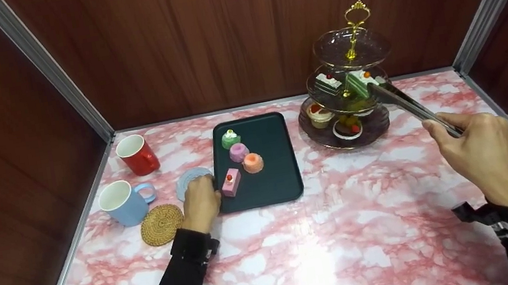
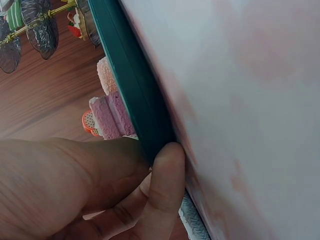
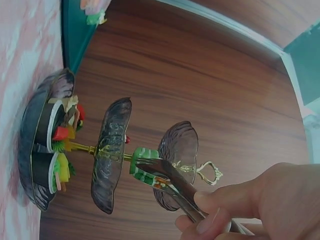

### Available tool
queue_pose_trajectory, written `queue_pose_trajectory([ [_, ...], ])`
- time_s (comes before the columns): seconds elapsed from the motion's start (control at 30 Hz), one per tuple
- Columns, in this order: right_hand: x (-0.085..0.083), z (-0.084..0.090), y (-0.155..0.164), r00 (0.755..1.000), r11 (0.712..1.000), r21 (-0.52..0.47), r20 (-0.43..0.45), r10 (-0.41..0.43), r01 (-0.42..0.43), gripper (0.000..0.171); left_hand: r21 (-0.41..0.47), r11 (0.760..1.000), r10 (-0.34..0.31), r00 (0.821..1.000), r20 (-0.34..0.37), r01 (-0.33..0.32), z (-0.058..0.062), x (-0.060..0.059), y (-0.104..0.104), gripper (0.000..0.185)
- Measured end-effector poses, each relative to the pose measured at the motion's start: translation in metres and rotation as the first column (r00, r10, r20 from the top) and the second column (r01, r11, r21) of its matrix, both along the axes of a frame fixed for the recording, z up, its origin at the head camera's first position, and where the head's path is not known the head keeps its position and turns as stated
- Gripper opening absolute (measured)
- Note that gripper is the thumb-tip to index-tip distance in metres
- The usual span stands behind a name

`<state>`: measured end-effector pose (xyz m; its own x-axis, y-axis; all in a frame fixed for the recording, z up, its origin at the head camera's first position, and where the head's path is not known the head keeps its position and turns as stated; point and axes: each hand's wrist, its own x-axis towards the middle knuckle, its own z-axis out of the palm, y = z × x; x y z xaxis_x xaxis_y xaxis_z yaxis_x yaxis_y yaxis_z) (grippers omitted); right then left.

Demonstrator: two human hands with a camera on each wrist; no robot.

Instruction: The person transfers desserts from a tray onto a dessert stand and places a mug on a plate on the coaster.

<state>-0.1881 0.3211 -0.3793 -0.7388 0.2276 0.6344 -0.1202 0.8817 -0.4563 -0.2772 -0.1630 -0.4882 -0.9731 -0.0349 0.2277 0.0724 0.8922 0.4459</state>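
My right hand (image 1: 482, 152) grips metal tongs (image 1: 408, 105). Between the tongs' tips is a green-and-white layered cake slice (image 1: 359, 82) with an orange topping, held at the middle tier of a three-tier stand (image 1: 351, 138). The right wrist view shows the green slice (image 3: 145, 165) apart from the middle plate (image 3: 107, 170). At the dark green tray's (image 1: 283, 168) left edge, my left hand (image 1: 201, 199) pinches the rim, thumb and finger closing on the tray wall (image 2: 135, 80) in the left wrist view. A pink cake bar (image 1: 231, 183) lies on the tray nearby.
The tray also bears green, purple and orange small cakes (image 1: 252, 162). A dark cake slice (image 1: 328, 84) sits on the middle tier; cupcakes (image 1: 319, 116) fill the bottom one. Left stand a red mug (image 1: 139, 158), a blue mug (image 1: 126, 206), a woven coaster (image 1: 161, 224) and a blue coaster (image 1: 184, 181).
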Motion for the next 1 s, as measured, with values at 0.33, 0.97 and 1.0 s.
queue_pose_trajectory([
  [0.33,-0.011,-0.001,0.003,1.0,0.999,-0.031,0.015,-0.021,0.021,0.03,-0.044,0.999,0.001,0.999,-0.033,-0.002,-0.001,0.002,-0.001,0.016],
  [0.97,-0.047,0.0,-0.004,0.985,0.997,-0.032,0.158,-0.063,0.069,0.042,-0.018,1.0,0.011,1.0,-0.008,-0.011,-0.001,-0.001,0.0,0.015],
  [1.0,-0.05,0.0,-0.005,0.983,0.997,-0.029,0.171,-0.07,0.076,0.042,-0.019,1.0,0.012,1.0,-0.006,-0.013,-0.001,-0.001,0.001,0.015],
])
